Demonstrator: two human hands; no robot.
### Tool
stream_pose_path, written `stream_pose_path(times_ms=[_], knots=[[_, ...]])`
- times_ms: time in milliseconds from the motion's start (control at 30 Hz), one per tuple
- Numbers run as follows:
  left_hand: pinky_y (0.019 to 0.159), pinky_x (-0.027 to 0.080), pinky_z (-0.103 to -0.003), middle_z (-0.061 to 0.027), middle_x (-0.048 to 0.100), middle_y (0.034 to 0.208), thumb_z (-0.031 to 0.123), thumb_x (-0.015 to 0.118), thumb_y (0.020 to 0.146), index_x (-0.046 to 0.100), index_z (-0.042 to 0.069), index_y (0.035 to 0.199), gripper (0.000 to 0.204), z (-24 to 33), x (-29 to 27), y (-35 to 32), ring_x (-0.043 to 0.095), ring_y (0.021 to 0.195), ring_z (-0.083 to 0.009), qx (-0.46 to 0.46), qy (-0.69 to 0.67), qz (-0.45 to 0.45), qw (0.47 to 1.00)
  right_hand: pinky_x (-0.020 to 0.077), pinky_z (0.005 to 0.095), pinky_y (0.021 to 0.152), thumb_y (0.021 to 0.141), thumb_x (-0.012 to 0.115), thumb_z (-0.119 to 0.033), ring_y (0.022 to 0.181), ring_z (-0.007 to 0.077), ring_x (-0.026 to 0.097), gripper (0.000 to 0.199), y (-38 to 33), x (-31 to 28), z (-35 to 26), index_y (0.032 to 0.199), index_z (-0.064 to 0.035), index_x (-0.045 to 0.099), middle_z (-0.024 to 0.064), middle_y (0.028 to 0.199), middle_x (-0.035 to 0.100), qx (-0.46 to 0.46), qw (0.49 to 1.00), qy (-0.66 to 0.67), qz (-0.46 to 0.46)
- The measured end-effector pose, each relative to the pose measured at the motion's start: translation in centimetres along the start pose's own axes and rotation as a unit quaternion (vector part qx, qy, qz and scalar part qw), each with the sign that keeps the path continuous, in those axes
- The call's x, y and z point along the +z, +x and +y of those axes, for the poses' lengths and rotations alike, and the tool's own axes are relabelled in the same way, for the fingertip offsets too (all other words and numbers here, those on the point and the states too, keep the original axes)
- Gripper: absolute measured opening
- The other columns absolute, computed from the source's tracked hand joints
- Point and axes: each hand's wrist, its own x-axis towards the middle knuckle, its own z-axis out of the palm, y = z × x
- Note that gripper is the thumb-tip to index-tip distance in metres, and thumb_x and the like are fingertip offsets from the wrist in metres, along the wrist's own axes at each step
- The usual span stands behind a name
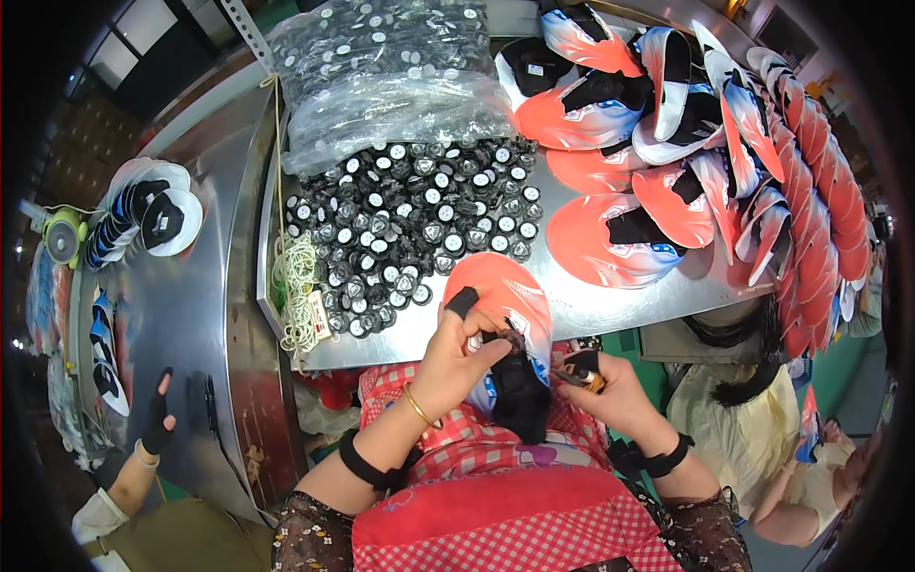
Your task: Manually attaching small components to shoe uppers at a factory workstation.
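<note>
A coral, white and blue shoe upper (498, 286) with a black collar lies across my lap at the table's near edge. My left hand (462, 357) is closed on it, with thumb and fingers pinched near its black throat. A dark round piece shows at those fingertips, too small to make out. Just right of the upper, my right hand (618, 393) is closed around a small tool (591, 379) with a brownish, shiny handle; its working end is not clear. Beyond the upper, a heap of round black lacing dials (429, 205) with white discs covers the table.
Clear plastic bags of dials (386, 86) lie behind the heap. Coral shoe uppers (610, 238) are piled at right. Knotted cord (297, 296) hangs at the table's left edge. On the left metal table (181, 305), another person's hand (157, 419) reaches in near stacked uppers (143, 214).
</note>
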Motion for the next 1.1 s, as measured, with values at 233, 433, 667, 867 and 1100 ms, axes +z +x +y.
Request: stream_pose_path(times_ms=[233,433,667,867,1100], knots=[[0.083,0.046,-0.026,-0.0077,0.059,0.099,0.001,0.062,0.083,0.032,-0.005,0.125,0.052,0.8,-1.2,1.4,0.055,0.093,-0.0105,-0.089,0.012,-0.007,0.996,0.0503,0.0323,0.068,0.071,0.067,-0.010,0.076,0.0243,0.062,0.038,0.7,1.9,-1.7,0.109,-0.0132,0.062,0.0059,0.088,0.062,-0.166,0.977,-0.124,-0.042],[0.083,0.046,-0.024,-0.0068,0.060,0.099,0.001,0.061,0.083,0.032,-0.005,0.124,0.051,-0.1,-1.1,0.5,0.056,0.091,-0.0095,-0.065,0.026,0.037,0.997,0.0484,0.0395,0.068,0.072,0.061,-0.016,0.081,0.0281,0.060,0.041,2.0,0.8,-3.4,0.113,-0.0157,0.058,0.0086,0.086,0.060,-0.284,0.879,-0.304,-0.233],[0.086,0.041,-0.026,-0.0073,0.062,0.086,0.008,0.067,0.078,0.033,-0.007,0.127,0.062,-0.9,-1.2,0.5,0.057,0.088,-0.0116,-0.030,0.068,0.080,0.994,0.0493,0.0318,0.063,0.076,0.063,-0.014,0.070,0.0250,0.061,0.021,2.7,0.6,-4.6,0.094,-0.0040,0.060,0.0132,0.077,0.062,-0.291,0.936,-0.199,0.020],[0.087,0.043,-0.027,-0.0088,0.061,0.091,0.006,0.063,0.083,0.034,-0.005,0.126,0.053,0.9,-1.0,0.7,0.058,0.091,-0.0132,-0.057,0.034,0.090,0.994,0.0460,0.0233,0.060,0.084,0.062,-0.009,0.068,0.0073,0.056,0.010,5.6,1.4,-6.5,0.091,-0.0035,0.057,0.0027,0.076,0.061,-0.084,0.934,0.323,0.124],[0.086,0.049,-0.033,-0.0105,0.057,0.098,0.008,0.045,0.093,0.043,-0.001,0.121,0.029,6.8,-0.5,0.3,0.061,0.094,-0.0219,-0.050,-0.225,0.055,0.972,0.0418,0.0235,0.054,0.079,0.066,-0.005,0.061,0.0060,0.051,0.009,5.1,2.7,-6.8,0.086,-0.0022,0.061,0.0014,0.066,0.057,-0.181,0.973,0.037,0.137]])
